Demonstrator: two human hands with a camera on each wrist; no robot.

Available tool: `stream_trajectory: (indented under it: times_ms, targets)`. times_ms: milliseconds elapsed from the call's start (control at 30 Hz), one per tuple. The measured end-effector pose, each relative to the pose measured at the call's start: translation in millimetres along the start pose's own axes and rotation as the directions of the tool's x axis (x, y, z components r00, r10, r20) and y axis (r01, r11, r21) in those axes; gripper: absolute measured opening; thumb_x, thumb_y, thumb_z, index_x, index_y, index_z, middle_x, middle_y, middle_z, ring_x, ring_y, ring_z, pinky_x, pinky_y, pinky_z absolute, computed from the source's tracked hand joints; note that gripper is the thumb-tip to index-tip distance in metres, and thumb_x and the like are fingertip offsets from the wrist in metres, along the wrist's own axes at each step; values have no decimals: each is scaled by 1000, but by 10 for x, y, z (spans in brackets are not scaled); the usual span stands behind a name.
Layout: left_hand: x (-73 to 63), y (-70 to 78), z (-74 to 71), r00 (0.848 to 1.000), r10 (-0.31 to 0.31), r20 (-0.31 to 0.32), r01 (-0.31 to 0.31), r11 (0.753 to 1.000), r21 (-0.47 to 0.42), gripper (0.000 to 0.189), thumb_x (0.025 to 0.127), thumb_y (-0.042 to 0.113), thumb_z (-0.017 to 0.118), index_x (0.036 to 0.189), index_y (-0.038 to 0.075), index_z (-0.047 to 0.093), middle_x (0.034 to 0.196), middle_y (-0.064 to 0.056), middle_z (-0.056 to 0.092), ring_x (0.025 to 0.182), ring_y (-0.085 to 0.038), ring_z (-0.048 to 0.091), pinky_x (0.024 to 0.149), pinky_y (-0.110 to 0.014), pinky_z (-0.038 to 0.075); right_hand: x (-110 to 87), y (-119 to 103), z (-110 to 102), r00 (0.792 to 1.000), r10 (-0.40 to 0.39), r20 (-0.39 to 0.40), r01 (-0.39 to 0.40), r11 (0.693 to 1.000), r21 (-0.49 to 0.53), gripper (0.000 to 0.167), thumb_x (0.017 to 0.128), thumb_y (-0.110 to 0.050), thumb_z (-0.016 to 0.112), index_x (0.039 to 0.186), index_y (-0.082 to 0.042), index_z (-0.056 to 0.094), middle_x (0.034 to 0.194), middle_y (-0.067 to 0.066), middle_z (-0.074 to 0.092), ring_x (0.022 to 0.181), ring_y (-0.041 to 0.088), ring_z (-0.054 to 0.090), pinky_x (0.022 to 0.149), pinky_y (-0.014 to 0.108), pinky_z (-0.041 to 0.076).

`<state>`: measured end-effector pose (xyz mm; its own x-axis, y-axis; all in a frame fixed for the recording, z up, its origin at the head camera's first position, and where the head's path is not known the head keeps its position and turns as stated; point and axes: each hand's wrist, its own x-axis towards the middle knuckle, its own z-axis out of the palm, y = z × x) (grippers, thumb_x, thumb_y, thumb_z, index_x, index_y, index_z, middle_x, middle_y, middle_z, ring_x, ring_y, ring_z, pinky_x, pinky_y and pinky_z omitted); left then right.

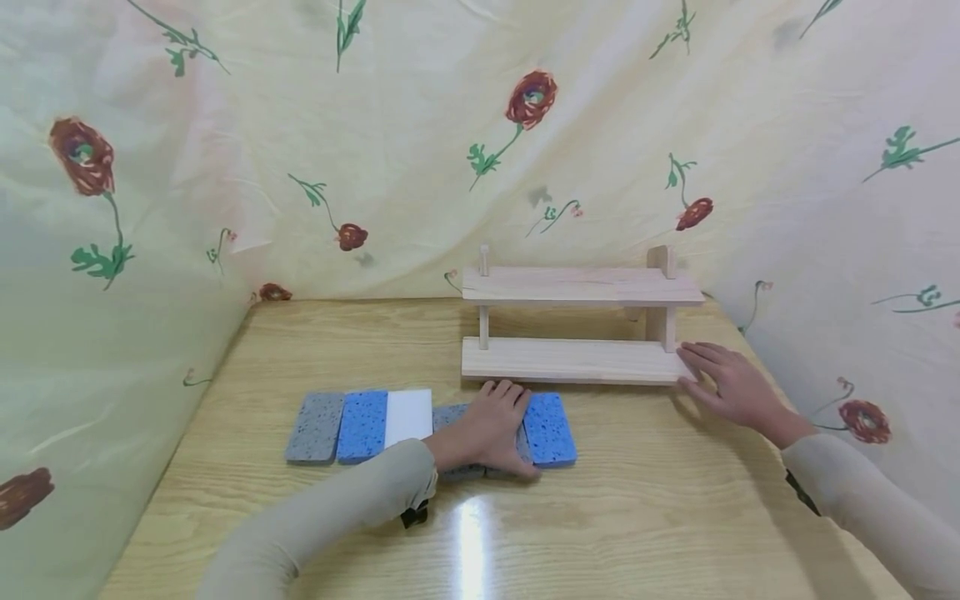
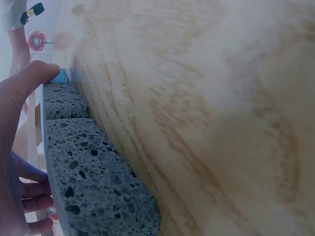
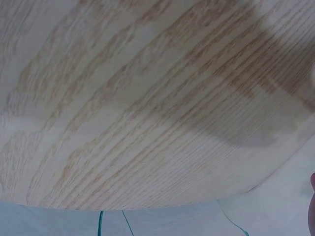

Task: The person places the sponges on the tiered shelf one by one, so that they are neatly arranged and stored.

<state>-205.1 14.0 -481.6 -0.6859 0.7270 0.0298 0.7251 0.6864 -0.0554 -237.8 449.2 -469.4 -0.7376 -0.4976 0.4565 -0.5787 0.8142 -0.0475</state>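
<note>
Beige left sleeve point(image 1: 337, 512) leads to left hand point(image 1: 487, 429), spread over grey sponges point(image 2: 93, 172) between white block point(image 1: 408, 415) and blue sponge point(image 1: 551, 429) on table point(image 1: 637, 525); right hand point(image 1: 731, 387), fingers extended, touches two-tier wooden shelf point(image 1: 570, 361)

The middle grey sponges point(image 1: 452, 414) are partly covered by the left hand point(image 1: 489, 427), a lower corner of the white sponge point(image 1: 408, 414) by the left sleeve point(image 1: 345, 504). The right sleeve point(image 1: 862, 496) is cut off by the head view's edge; in the right wrist view, the right hand point(image 3: 312, 211) is cropped to a sliver.
</note>
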Motion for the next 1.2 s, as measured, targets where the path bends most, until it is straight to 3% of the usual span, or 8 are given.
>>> stream_trajectory:
  times_ms: [500, 900, 1200]
  targets:
    - [26, -50, 19, 998, 10, 54, -1, 987, -162, 122, 69, 88, 63, 160, 12, 32, 154, -4, 44, 140, -21, 40, 117, -49, 35, -7, 28, 31, 1000, 14, -4, -14, 1000, 20, 53, 86, -25, 77, 128, 4, 67, 129, 26, 66, 115, 48, 59, 91, 64, 44]
    - [29, -3, 40, 997, 6, 71, 7, 984, -180, 122, 71, 89, 60, 160, 12, 30, 154, -4, 43, 141, -21, 40, 119, -49, 34, -33, 78, 68, 999, -4, -44, 5, 999, 36, 53, 79, -21, 81, 125, 3, 70, 126, 24, 68, 112, 46, 62, 89, 60, 46]
    - [7, 7, -13, 997, 4, 75, 10, 982, -186, 118, 74, 85, 63, 160, 11, 32, 154, -3, 44, 142, -21, 40, 119, -49, 33, -13, 106, 71, 999, 48, 1, -48, 997, 53, 55, 82, -20, 79, 132, 0, 67, 134, 23, 65, 119, 46, 60, 92, 59, 44]
